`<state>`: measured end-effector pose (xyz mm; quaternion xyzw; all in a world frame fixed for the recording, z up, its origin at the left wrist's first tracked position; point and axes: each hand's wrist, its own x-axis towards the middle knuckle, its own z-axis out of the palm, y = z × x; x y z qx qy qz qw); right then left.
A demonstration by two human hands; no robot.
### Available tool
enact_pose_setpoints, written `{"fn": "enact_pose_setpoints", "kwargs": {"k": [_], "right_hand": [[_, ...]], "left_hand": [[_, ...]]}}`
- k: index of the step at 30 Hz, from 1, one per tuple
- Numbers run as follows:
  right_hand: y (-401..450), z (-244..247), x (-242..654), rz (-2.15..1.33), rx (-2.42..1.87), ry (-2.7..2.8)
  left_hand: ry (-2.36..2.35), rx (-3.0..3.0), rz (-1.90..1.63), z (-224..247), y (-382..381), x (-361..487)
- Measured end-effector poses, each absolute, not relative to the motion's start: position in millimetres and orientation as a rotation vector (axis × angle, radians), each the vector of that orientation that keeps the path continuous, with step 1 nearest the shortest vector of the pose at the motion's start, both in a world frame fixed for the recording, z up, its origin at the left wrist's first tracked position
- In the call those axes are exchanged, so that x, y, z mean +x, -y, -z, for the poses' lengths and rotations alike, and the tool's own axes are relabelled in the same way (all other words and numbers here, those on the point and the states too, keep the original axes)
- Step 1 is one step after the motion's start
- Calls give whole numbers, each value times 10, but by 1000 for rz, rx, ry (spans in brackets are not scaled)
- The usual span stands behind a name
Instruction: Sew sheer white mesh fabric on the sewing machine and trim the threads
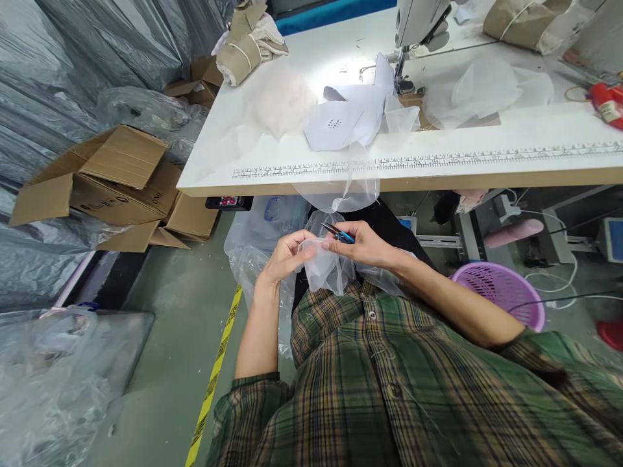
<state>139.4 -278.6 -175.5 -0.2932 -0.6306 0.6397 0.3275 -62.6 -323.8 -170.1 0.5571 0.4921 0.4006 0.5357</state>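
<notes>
Above my lap, my left hand pinches the edge of a sheer white fabric piece. My right hand is closed around blue-and-black thread snips, whose points face up and left. Its fingertips also meet the fabric close to my left fingers. More sheer cloth hangs over the table's front edge just beyond my hands. Whether it joins the piece I hold, I cannot tell.
A sewing machine stands on the white table, which has a printed ruler along its front. White cut pieces lie left of the needle. Cardboard boxes are at the left, a purple basket below right.
</notes>
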Motion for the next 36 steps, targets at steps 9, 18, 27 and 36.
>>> {"fn": "enact_pose_setpoints", "kwargs": {"k": [9, 18, 27, 36], "right_hand": [[2847, 1788, 1425, -1523, -971, 1459], [2863, 1784, 1550, -1510, -994, 1388], [2810, 1729, 1432, -1558, -840, 1620], [2992, 1839, 1440, -638, -1000, 2037]], "left_hand": [[-1241, 1263, -922, 1653, 3267, -543], [-1209, 1213, -957, 1695, 3266, -561], [-1231, 1250, -951, 1708, 3264, -556], [-1215, 1266, -963, 1772, 3275, -521]]}}
